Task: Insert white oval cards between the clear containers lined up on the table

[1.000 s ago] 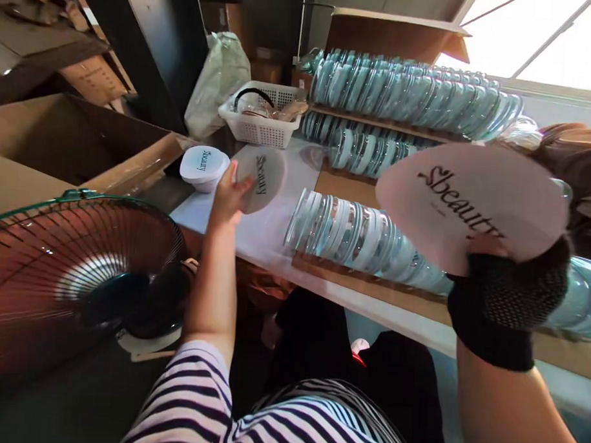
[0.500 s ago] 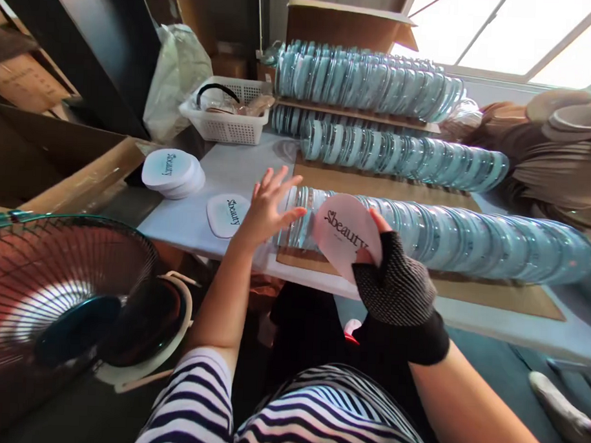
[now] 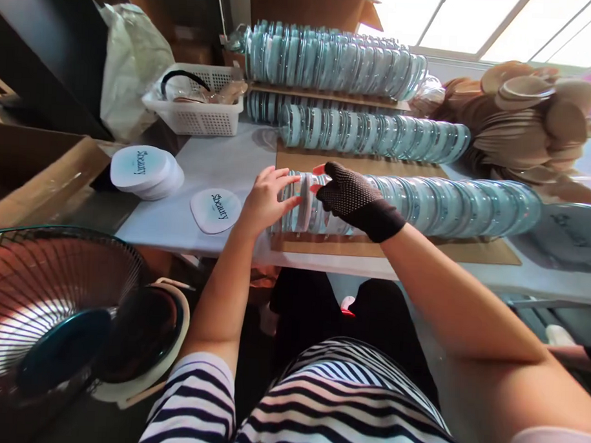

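Observation:
A long row of clear round lids (image 3: 436, 204) stands on edge on brown cardboard (image 3: 353, 246). Near its left end a pale pink card (image 3: 308, 204) is upright, seen edge-on, among the lids. My bare left hand (image 3: 270, 198) is open at that end, fingers spread beside the card. From the right, my right hand (image 3: 347, 194), in a dark dotted fingerless glove, reaches over the row with its fingertips parted at the card's right side; whether they touch it is unclear. A loose white card (image 3: 215, 210) printed "Sbeauty" lies left of my left hand.
A stack of similar cards (image 3: 147, 170) sits at the table's left. Behind are a white basket (image 3: 197, 118) and more rows of clear lids (image 3: 376, 134). Brown bowl-like pieces (image 3: 522, 126) pile up at the right. A caged fan (image 3: 54, 323) stands lower left.
My right hand has moved left and forward, bringing the pink card from in front of the row to edge-on among the lids. My left hand stays by the row's end. The view has shifted.

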Demonstrator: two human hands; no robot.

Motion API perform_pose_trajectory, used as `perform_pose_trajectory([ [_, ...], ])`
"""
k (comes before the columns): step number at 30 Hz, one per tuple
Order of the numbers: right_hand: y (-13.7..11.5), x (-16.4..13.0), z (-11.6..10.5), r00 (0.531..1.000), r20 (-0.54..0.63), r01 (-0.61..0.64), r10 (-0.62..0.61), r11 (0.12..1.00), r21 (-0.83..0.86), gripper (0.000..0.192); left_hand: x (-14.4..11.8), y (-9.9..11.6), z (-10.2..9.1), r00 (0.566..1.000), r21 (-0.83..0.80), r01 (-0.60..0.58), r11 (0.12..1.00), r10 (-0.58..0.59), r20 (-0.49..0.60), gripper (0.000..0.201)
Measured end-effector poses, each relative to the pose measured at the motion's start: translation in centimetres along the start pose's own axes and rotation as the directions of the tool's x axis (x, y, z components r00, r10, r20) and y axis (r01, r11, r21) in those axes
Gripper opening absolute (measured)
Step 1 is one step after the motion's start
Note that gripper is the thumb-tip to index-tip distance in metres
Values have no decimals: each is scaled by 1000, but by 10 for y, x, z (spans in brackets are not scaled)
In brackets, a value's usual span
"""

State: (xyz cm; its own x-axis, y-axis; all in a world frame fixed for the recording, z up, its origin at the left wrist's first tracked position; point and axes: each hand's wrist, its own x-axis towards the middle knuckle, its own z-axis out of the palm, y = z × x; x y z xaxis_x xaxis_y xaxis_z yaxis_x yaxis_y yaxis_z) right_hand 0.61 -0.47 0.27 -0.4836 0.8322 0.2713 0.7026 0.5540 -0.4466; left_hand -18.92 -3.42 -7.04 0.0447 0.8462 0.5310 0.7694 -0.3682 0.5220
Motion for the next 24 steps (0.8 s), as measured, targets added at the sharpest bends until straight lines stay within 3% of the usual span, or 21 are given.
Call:
perform_pose_trajectory([
  [5, -8, 6, -3, 971, 193, -156, 144, 986, 51, 32, -3, 2, 3, 1000, -5, 12, 1000, -12, -14, 46],
  [9, -19, 14, -6, 855, 446, -376, 265, 908, 183, 23, -4, 1, 3, 1000, 10, -2, 1000, 2, -29, 46],
  [12, -25, 26, -13, 772, 582, -404, 254, 904, 141, 23, -4, 0, 2, 1000, 17, -19, 1000, 20, -19, 48],
  [18, -20, 41, -27, 625, 745, -486, 234, 863, 137, 24, -3, -6, 2, 998, 32, -54, 998, 55, -20, 55],
  [20, -18, 37, -28, 629, 738, -497, 244, 856, 141, 22, -2, -8, 4, 998, 34, -51, 998, 52, -25, 56],
  [24, -20, 20, -20, 737, 625, -452, 258, 876, 171, 19, -1, -8, 5, 999, 36, -37, 999, 37, -7, 53],
])
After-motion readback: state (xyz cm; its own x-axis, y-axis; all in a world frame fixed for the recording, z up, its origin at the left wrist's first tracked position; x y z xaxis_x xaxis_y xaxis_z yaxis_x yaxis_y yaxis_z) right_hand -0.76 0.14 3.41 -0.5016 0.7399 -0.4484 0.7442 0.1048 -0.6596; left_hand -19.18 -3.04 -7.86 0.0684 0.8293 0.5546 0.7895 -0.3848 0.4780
